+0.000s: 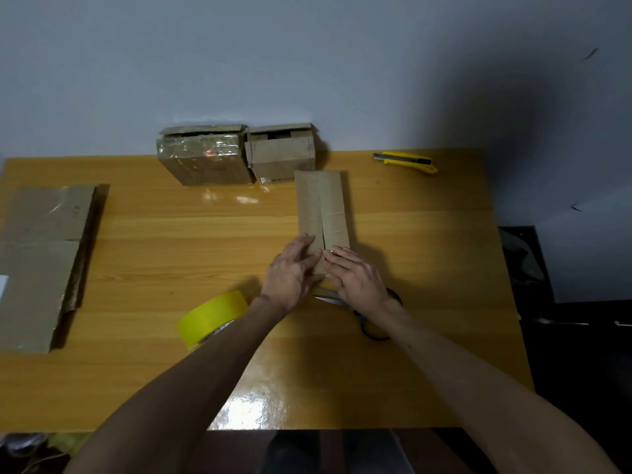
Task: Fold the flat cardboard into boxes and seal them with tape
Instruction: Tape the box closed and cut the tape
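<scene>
Near the middle of the table [171, 234], the flat cardboard [323, 206] lies lengthwise, its two flaps meeting along a centre seam. The left hand [294, 268] and right hand [355, 273] press open-palmed on its near end, gripping nothing, apparently to hold the seam shut for taping. The tape roll [212, 318] waits near-left (scissors [372, 323] partly hidden under the right wrist).

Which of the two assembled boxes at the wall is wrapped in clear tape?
The left box: glossy tape covers its top face, while the right box beside it shows plain brown cardboard.

Single head-worn view looks forward and down, close over the table [171, 234] (wall beyond).
</scene>
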